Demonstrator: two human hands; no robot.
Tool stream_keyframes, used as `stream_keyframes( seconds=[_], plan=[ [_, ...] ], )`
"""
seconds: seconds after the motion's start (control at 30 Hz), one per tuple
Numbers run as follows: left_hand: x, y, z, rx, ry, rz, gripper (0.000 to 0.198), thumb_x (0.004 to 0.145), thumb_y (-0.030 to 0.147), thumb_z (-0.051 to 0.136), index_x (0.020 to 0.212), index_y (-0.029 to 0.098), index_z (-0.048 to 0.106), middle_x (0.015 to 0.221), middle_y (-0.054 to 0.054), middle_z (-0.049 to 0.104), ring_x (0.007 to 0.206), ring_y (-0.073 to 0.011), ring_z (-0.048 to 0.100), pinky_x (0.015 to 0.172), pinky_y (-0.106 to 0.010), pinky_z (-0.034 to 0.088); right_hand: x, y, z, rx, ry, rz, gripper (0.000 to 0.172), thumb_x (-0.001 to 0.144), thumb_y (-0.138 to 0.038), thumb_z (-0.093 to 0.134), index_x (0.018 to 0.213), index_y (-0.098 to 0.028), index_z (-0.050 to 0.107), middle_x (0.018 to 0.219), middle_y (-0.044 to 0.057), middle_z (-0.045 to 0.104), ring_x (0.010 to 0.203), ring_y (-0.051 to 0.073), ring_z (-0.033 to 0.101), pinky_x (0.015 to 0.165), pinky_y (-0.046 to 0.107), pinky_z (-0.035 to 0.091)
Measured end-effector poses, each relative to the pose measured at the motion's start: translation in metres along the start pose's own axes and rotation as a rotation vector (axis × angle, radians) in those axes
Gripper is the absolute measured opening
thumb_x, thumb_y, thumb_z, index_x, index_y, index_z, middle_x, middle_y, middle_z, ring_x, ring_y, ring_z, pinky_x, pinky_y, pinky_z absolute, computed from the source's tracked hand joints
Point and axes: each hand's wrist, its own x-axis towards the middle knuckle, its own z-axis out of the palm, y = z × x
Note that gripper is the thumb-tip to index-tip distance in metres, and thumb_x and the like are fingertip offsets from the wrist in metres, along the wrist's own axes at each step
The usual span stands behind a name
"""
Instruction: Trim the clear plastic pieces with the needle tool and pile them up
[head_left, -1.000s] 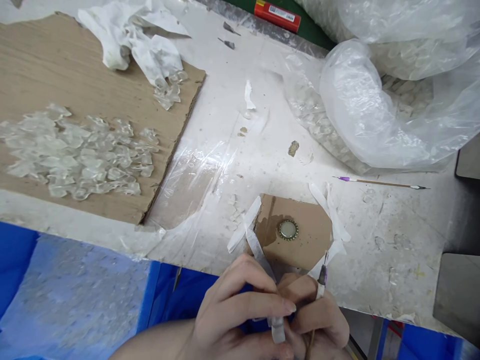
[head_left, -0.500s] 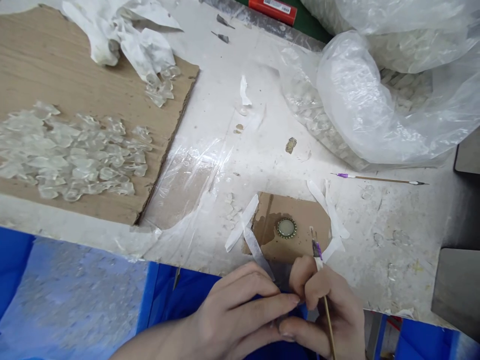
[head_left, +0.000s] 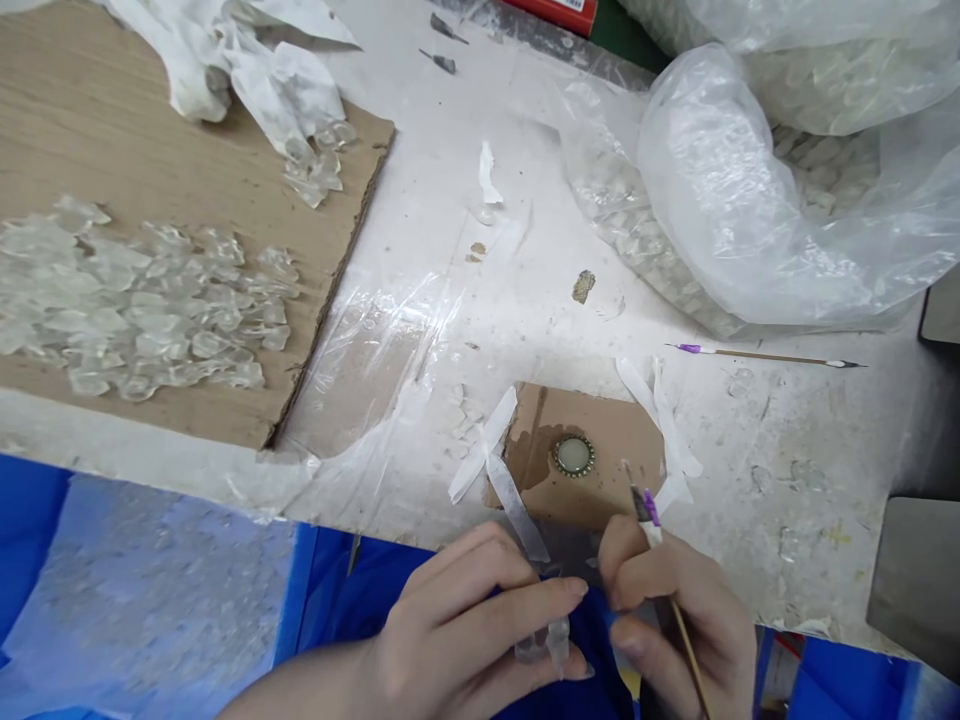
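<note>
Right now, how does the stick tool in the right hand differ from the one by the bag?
Held stick tool sits in the right hand, steeply tilted, tip over the cardboard patch; spare stick tool lies free, near level, on the table. Fingers hide part of the held one; the spare shows whole. Both: thin brown sticks with a purple band.

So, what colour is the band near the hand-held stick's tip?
Purple; the band shows best in head view.

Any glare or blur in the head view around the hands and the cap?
Head view: light is even, shadows soft; the bottle cap and the brush in the right hand are sharp; the clear piece in the left hand is slightly soft; white glare on the plastic bag and film; the blue bin looks hazy.
</note>
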Motion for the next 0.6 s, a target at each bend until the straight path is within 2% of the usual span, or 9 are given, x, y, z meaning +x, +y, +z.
stream_keyframes(
  seconds=[0.07,0.17,0.37,0.6],
  plan=[
    [-0.001,0.0,0.002,0.016,-0.001,0.02,0.021,0.103,0.026,0.057,0.11,0.011,0.07,0.073,-0.004,0.071,0.063,-0.0141,0.066,0.057,-0.02,0.059,0.006,-0.001,0.003,0.011,-0.067,-0.038,0.025,0.098,-0.04,0.062,0.081,-0.023,0.053,0.068,-0.003,0.051,0.055,0.011,0.044,0.048,0.023,0.037],
    [-0.002,0.0,0.004,0.005,-0.027,0.035,0.023,0.104,0.025,0.053,0.112,0.01,0.069,0.075,-0.006,0.073,0.066,-0.0155,0.068,0.059,-0.023,0.061,0.011,-0.003,0.008,0.025,-0.103,-0.037,0.032,0.097,-0.041,0.064,0.078,-0.024,0.047,0.069,-0.004,0.049,0.055,0.01,0.042,0.047,0.022,0.035],
    [0.0,-0.003,0.005,-0.178,-0.022,-0.035,0.026,0.094,0.037,0.07,0.107,0.015,0.073,0.068,-0.002,0.071,0.056,-0.0132,0.065,0.052,-0.022,0.058,0.005,-0.003,0.007,0.084,-0.097,0.002,0.022,0.103,-0.036,0.054,0.085,-0.024,0.051,0.07,-0.003,0.048,0.056,0.011,0.042,0.05,0.024,0.036],
    [0.004,-0.003,0.006,-0.229,-0.008,-0.057,0.028,0.092,0.04,0.072,0.101,0.014,0.073,0.064,0.0,0.069,0.05,-0.0113,0.062,0.048,-0.02,0.055,0.0,-0.004,0.005,0.1,-0.097,-0.008,0.014,0.103,-0.025,0.05,0.09,-0.023,0.053,0.071,-0.002,0.046,0.06,0.013,0.044,0.052,0.025,0.038]
  ],
)
